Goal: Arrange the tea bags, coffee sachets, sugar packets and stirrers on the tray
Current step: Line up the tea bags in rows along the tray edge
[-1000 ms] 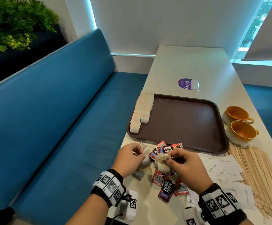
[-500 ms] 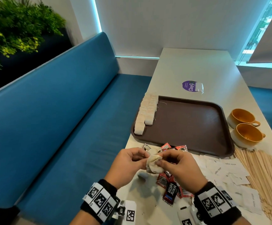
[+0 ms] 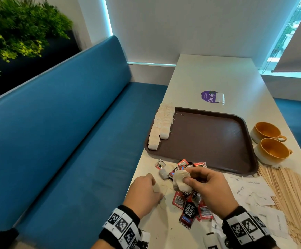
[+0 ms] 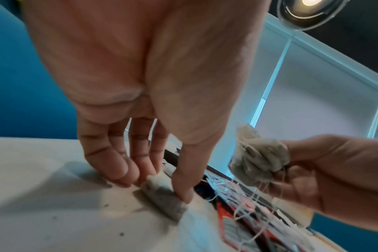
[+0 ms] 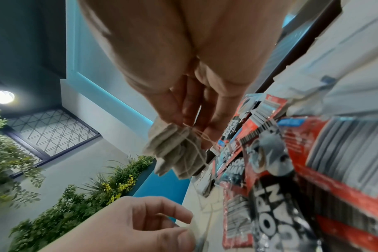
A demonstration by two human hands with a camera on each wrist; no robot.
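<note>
Right hand [image 3: 207, 187] held just above the desk [image 3: 218, 78], grip closed around a small bunch of tea bags [image 3: 180, 180], thumb and fingers pinching them, strings dangling down onto the coffee sachets [image 3: 189, 211] below. In the right wrist view the same bunch [image 5: 175, 153] hangs from the fingertips with threads wrapped over it.

Left hand [image 3: 144, 191] down on the desk near its left edge, thumb and fingers pinching a single tea bag [image 4: 162, 194] that lies flat on the surface; fingers only lightly bent, grip narrow.

Brown tray [image 3: 209, 141] sits just beyond the hands. Two rows of tea bags [image 3: 161, 126] lined up along its left edge, overlapping, the rest of the tray bare. One more loose tea bag [image 3: 164, 172] on the desk beside the sachets, near the tray's front rim.

Red and black sachets scattered between the hands and under the right hand. White sugar packets [image 3: 253, 191] spread to the right of them, touching and overlapping. Wooden stirrers [image 3: 293, 198] in a loose heap further right, along the desk edge.

Two orange cups [image 3: 270, 141] just right of the tray. Purple sticker [image 3: 209, 97] on the desk behind the tray. Blue bench seat [image 3: 65, 132] on the left.
</note>
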